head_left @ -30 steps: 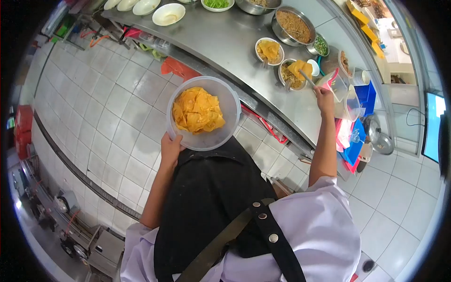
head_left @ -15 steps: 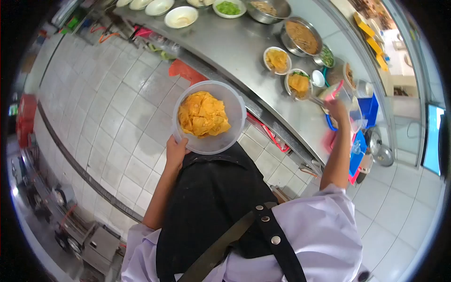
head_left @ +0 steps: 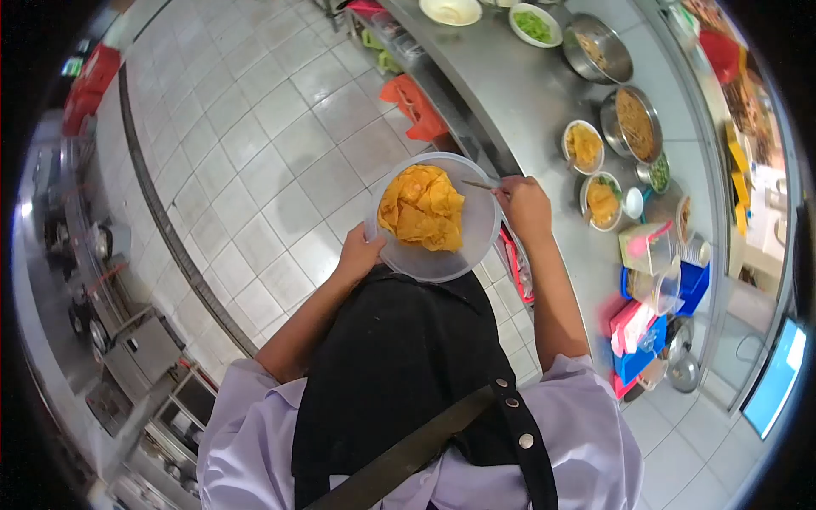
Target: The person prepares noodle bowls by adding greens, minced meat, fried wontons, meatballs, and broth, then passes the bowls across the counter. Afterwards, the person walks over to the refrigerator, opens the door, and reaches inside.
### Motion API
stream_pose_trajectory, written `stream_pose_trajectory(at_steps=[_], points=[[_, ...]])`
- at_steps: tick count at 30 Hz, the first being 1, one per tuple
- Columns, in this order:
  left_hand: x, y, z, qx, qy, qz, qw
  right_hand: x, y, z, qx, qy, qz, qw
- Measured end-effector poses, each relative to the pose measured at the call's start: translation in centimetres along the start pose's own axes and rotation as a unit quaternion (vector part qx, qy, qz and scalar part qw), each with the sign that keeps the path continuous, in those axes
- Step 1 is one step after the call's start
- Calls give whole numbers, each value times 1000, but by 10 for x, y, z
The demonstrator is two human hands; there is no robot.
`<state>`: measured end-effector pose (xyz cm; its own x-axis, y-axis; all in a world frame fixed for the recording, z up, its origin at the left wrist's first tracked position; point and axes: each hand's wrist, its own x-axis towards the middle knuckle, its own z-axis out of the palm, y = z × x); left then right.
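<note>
My left hand [head_left: 361, 251] grips the rim of a translucent plastic tub [head_left: 478, 225] at its lower left, the tub held in front of my black apron. Inside lies a pile of crinkled orange-yellow fried wrappers [head_left: 422, 208]. My right hand [head_left: 524, 204] is closed around a thin metal utensil [head_left: 482, 184] whose tip reaches over the tub's right side, close to the wrappers. Its exact kind cannot be made out. On the steel counter to the right stand two bowls topped with similar orange pieces, one bowl [head_left: 583, 146] behind the other bowl [head_left: 603, 202].
Along the steel counter [head_left: 501, 93] are a bowl of chopped greens [head_left: 535, 25], a metal bowl of noodle-like food [head_left: 633, 123] and a clear container [head_left: 648, 248]. A blue tray [head_left: 693, 289] lies beyond. An orange-red bag [head_left: 415, 106] hangs below the counter edge. Tiled floor [head_left: 255, 144] lies left.
My right hand has moved left from the counter bowls to the tub, bringing the metal utensil over its rim. The view has turned, and the counter bowls now appear farther right.
</note>
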<state>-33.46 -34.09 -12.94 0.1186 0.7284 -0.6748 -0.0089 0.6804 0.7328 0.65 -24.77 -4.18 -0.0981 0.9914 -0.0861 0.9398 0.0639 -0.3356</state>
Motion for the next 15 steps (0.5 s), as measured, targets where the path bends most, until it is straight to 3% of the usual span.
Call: stream_pose_trajectory(at_steps=[4, 6, 8, 10, 12, 14, 15], points=[[14, -27, 2, 7, 40, 0, 999, 20, 8, 60, -11, -43, -5, 999], [18, -42, 0, -54, 48, -30, 997, 13, 11, 83, -21, -76, -53, 996], [43, -68, 1, -36, 74, -45, 996, -5, 18, 99, 64, -55, -25, 996], [78, -97, 3, -17, 95, -59, 994, -31, 35, 118, 55, -122, 18, 991], [125, -124, 14, 63, 188, -50, 979, -73, 72, 135, 62, -176, -9, 982], [173, -149, 23, 76, 205, -38, 975, -113, 83, 122, 42, -220, 12, 975], [198, -161, 30, 96, 222, -30, 970, -149, 123, 137, 48, -215, -17, 975]])
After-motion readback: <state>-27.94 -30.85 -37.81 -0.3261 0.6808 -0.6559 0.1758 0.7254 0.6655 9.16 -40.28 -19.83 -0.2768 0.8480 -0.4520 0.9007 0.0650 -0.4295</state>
